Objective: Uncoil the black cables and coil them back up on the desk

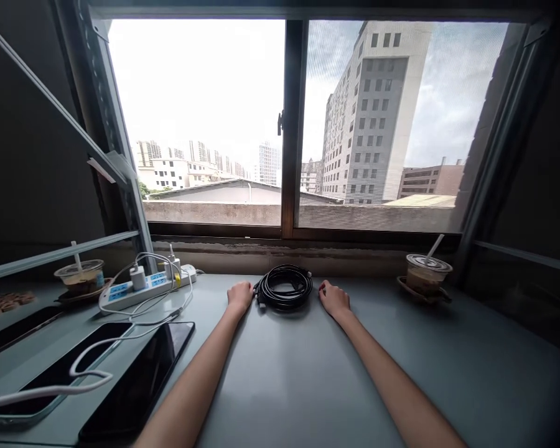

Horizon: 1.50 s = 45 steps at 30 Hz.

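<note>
A coiled black cable [284, 287] lies on the grey tabletop between my two hands, with a connector end showing at its lower left and another at its upper right. Just left of the coil, my left hand [239, 296] rests on the table, its fingers curled into a fist. It is very close to the coil; I cannot tell whether they touch. On the other side, my right hand [335, 299] is also closed and lies on the table, with a small gap to the coil. Nothing shows in either fist, though the fingers' inner sides are turned away.
A white power strip [156, 286] with chargers and looping white cables stands at left. Two dark-screened devices, a phone [60, 367] and a tablet [140, 379], lie nearer. Drink cups stand at left [80, 277] and right [427, 274]. A window [293, 124] rises behind.
</note>
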### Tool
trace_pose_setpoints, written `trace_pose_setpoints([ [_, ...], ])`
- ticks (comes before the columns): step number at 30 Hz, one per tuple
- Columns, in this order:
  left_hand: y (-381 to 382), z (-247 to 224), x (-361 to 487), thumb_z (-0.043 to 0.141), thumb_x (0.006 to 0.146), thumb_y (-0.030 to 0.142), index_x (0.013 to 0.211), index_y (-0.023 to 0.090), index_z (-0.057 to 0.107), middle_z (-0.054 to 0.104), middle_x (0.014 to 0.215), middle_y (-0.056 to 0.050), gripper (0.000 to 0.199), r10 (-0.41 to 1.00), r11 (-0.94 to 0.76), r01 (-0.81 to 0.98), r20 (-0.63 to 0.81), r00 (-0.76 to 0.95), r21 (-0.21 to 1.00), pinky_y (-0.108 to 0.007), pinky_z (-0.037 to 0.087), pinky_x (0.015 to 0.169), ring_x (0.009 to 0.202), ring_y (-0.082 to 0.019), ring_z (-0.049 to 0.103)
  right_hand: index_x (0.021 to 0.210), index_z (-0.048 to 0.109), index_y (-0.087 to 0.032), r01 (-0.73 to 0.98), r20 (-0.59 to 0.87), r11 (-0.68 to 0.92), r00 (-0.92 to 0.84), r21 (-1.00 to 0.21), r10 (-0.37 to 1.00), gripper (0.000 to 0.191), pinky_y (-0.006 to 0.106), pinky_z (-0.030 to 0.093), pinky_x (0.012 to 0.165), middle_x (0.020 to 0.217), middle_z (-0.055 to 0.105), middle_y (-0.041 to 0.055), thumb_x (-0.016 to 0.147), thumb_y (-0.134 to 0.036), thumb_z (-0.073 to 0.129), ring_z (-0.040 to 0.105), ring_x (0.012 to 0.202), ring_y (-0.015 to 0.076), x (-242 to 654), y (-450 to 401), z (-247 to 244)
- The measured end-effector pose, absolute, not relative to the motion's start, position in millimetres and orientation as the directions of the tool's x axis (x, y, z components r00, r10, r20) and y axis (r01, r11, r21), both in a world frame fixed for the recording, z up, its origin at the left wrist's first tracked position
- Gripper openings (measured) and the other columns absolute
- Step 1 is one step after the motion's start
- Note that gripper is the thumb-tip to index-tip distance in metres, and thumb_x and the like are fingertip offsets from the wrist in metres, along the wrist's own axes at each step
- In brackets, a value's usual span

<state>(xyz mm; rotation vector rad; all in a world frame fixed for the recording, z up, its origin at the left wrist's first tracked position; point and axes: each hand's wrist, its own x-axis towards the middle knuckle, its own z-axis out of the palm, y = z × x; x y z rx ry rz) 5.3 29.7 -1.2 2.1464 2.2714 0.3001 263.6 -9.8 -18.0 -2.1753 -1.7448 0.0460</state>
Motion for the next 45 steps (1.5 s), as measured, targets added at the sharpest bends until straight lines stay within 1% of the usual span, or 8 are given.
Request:
trace_pose_setpoints([
  [2,30.1,-2.1,5.2,0.046,0.089,0.037,0.099,0.014,0.060,0.062,0.101,-0.007,0.028,0.991,0.045,0.989,0.117,-0.062,0.143,-0.037,0.048,0.082,0.092,-0.016,0.059,0.102,0.057,-0.022,0.941,0.185,-0.182,0.240,-0.285,0.953,0.024,0.029,0.039,0.070,0.093,0.067,0.0067,0.090,-0.027,0.036,0.062,0.091,0.0226,263.6,-10.0,-18.3],
  [4,30.8,-3.4,5.3,0.049,0.088,0.037,0.102,0.014,0.059,0.061,0.103,-0.007,0.028,0.993,0.045,0.988,0.106,-0.061,0.146,-0.038,0.049,0.082,0.092,-0.016,0.058,0.102,0.057,-0.022,0.943,0.181,-0.184,0.240,-0.279,0.954,0.025,0.029,0.039,0.070,0.094,0.067,0.0068,0.091,-0.028,0.036,0.062,0.091,0.0226,263.9,-10.1,-18.8],
  [12,31.6,-6.7,5.5,0.050,0.088,0.035,0.110,0.016,0.056,0.058,0.110,-0.008,0.029,0.995,0.042,0.986,0.087,-0.056,0.161,-0.039,0.049,0.083,0.096,-0.017,0.057,0.104,0.056,-0.023,0.947,0.162,-0.198,0.243,-0.253,0.956,0.027,0.030,0.039,0.070,0.094,0.066,0.0072,0.091,-0.030,0.034,0.061,0.091,0.0240,265.6,-9.8,-20.8],
  [19,31.9,-8.2,5.3,0.050,0.088,0.035,0.110,0.016,0.056,0.057,0.111,-0.008,0.030,0.996,0.036,0.988,0.081,-0.049,0.150,-0.038,0.049,0.083,0.096,-0.017,0.057,0.104,0.056,-0.022,0.945,0.150,-0.203,0.246,-0.255,0.958,0.027,0.030,0.039,0.070,0.096,0.066,0.0085,0.091,-0.032,0.034,0.061,0.092,0.0240,266.3,-9.3,-21.8],
  [26,32.8,-8.6,5.4,0.050,0.088,0.035,0.109,0.015,0.056,0.058,0.110,-0.008,0.030,0.995,0.042,0.990,0.082,-0.053,0.135,-0.038,0.049,0.083,0.096,-0.017,0.057,0.103,0.056,-0.023,0.947,0.160,-0.198,0.243,-0.252,0.957,0.026,0.030,0.039,0.070,0.094,0.066,0.0073,0.090,-0.031,0.035,0.061,0.091,0.0235,266.5,-9.0,-22.7],
  [34,31.5,-6.2,6.0,0.050,0.088,0.035,0.108,0.015,0.056,0.058,0.109,-0.008,0.029,0.995,0.043,0.990,0.080,-0.054,0.132,-0.039,0.049,0.083,0.095,-0.017,0.058,0.103,0.056,-0.022,0.945,0.171,-0.201,0.249,-0.257,0.953,0.026,0.030,0.039,0.070,0.094,0.066,0.0072,0.090,-0.030,0.035,0.061,0.092,0.0243,264.9,-10.2,-20.5],
  [45,31.2,-5.4,5.9,0.050,0.088,0.035,0.108,0.015,0.057,0.059,0.108,-0.008,0.030,0.995,0.046,0.988,0.081,-0.059,0.144,-0.039,0.049,0.083,0.095,-0.017,0.058,0.104,0.057,-0.023,0.945,0.168,-0.202,0.249,-0.258,0.954,0.026,0.029,0.040,0.070,0.095,0.066,0.0071,0.091,-0.030,0.035,0.062,0.091,0.0227,264.0,-10.9,-19.0],
])
